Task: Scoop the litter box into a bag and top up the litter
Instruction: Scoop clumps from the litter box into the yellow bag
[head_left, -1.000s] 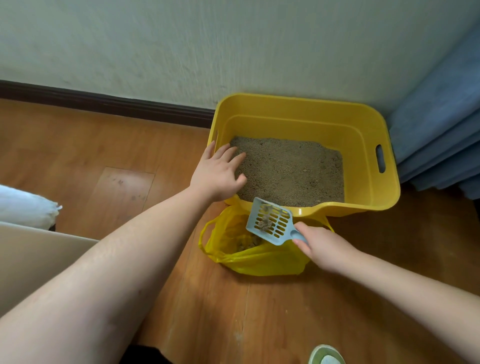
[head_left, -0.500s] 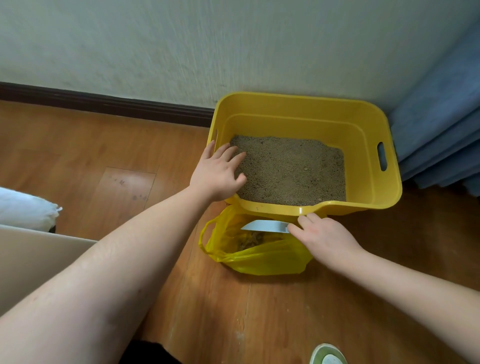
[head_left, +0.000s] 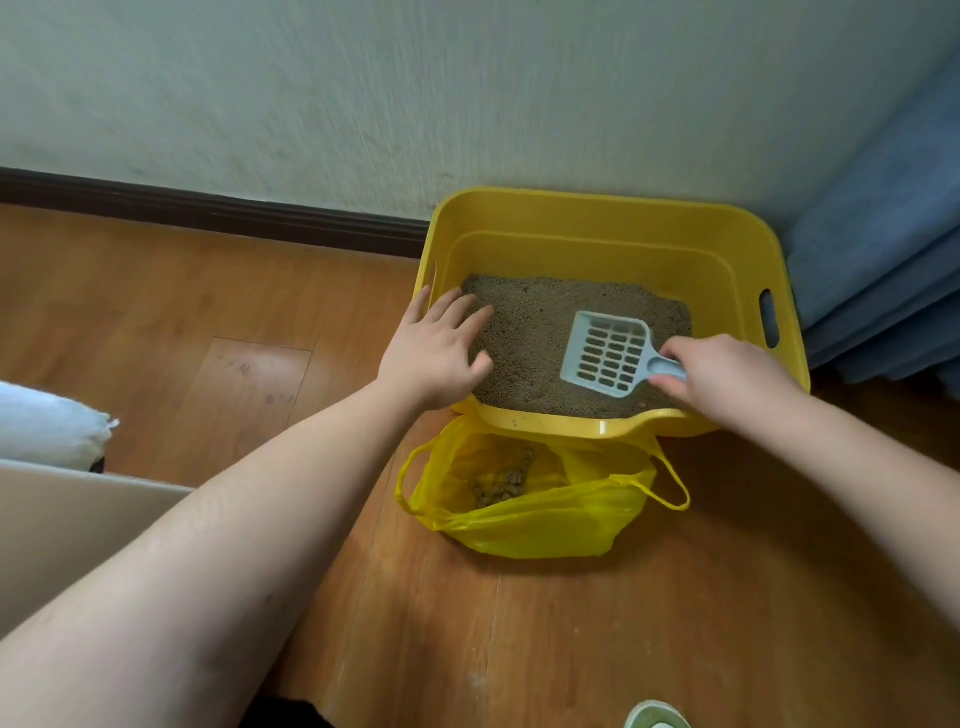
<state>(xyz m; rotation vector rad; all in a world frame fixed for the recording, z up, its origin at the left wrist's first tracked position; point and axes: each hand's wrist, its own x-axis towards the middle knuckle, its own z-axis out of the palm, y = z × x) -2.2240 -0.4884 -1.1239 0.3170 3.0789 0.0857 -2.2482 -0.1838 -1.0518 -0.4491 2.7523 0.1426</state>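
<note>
Pale-blue slotted scoop (head_left: 608, 358) — empty, over litter (head_left: 524, 343)

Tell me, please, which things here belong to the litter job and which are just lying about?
In use: litter box, litter, scoop gripped by right hand, yellow bag, left hand resting on the box's rim.
Lying about: blue curtain, white bundle, slipper.

The yellow plastic litter box (head_left: 613, 244) sits on the wooden floor (head_left: 571, 639) against the wall — the yellow plastic bag (head_left: 535, 525) lies just before its near rim, the pale blue slotted scoop (head_left: 608, 356) inside, over the grainy brown litter (head_left: 530, 343), right of centre.
</note>
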